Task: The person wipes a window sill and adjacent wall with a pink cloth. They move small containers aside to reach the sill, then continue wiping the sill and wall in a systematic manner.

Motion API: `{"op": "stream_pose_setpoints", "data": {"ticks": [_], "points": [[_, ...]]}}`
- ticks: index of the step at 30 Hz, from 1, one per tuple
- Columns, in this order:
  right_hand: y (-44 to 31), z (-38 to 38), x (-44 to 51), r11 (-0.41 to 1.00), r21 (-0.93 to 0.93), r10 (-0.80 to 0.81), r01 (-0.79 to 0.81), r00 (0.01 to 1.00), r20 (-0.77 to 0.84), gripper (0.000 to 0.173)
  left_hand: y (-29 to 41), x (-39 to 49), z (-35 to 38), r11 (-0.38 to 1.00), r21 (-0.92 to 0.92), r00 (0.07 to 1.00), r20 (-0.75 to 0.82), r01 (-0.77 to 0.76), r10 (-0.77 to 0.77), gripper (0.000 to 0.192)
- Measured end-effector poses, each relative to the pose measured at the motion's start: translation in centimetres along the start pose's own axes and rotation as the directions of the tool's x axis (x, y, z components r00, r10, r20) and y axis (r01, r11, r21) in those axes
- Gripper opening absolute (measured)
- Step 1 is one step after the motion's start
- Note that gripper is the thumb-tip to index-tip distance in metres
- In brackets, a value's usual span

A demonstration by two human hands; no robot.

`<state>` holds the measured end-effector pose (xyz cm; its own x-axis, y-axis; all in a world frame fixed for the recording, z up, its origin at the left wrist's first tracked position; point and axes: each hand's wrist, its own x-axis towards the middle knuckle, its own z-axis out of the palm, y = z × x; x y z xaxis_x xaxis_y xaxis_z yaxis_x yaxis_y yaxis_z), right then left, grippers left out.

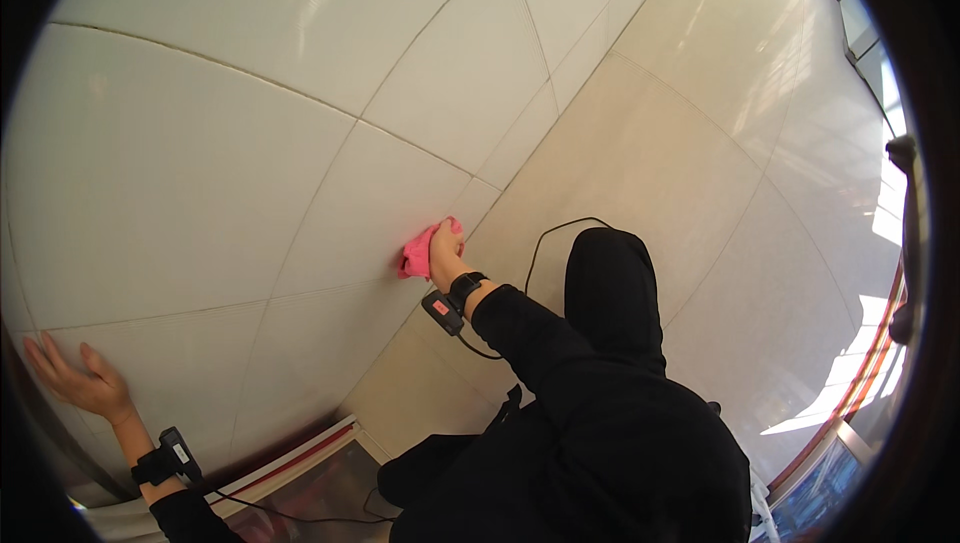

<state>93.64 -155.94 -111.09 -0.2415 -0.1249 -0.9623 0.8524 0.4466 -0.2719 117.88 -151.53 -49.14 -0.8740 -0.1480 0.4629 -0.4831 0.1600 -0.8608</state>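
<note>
My right hand [447,247] holds a crumpled pink cloth [418,254] against the lower part of a white tiled wall [322,220], just above the line where wall and floor meet. My left hand [82,384] is at the far left, its fingers apart and nothing in it. Its palm side seems to rest on the wall tiles. Each wrist bears a black strap with a small black device and a cable.
Beige floor tiles [637,145] lie to the right of the wall. A cabinet or frame with a pale edge [300,457] stands at the lower left. A blue-fronted item [817,494] is at the lower right, near sunlit patches. My black-clad knee is bent over the floor.
</note>
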Motion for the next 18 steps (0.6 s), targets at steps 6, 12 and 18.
{"op": "stream_pose_setpoints", "data": {"ticks": [6,12,18], "points": [[-11.4,-3.8,1.7,0.882,0.459,-0.033,-0.111,0.955,0.294,0.030,-0.2,-0.1,-0.1,1.000,-0.021,1.000,0.016,0.006,-0.005,0.051],[-25.1,-9.0,7.1,0.580,0.752,-0.674,0.314,0.703,0.227,0.038,-0.1,0.2,-0.2,1.000,-0.018,1.000,0.012,0.008,-0.008,0.051],[-18.5,-6.3,13.5,0.753,0.489,-0.608,0.440,0.750,0.261,0.053,0.9,1.6,-0.6,1.000,0.023,1.000,-0.009,-0.020,0.020,0.052]]}}
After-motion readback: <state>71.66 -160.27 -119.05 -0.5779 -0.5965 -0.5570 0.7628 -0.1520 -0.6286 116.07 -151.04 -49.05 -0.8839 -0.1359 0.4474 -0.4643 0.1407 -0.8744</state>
